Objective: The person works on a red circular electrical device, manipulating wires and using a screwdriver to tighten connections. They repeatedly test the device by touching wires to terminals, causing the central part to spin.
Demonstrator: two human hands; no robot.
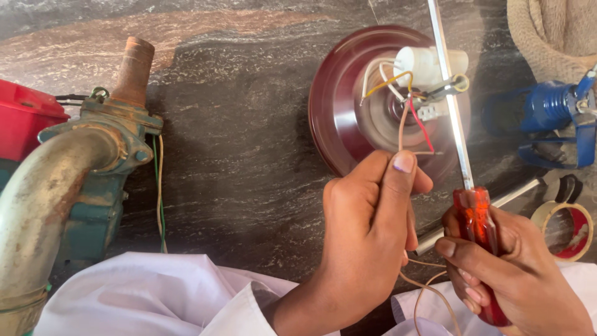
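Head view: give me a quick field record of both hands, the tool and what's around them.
left hand: pinching thin wires that run to the cover
right hand: gripping the screwdriver by its red handle
screwdriver tip: at the wire terminals, exact contact unclear
cover: maroon, round, lying on the stone floor
capacitor: white, on the cover
left side: rusty pump
right side: tape roll, blue tool
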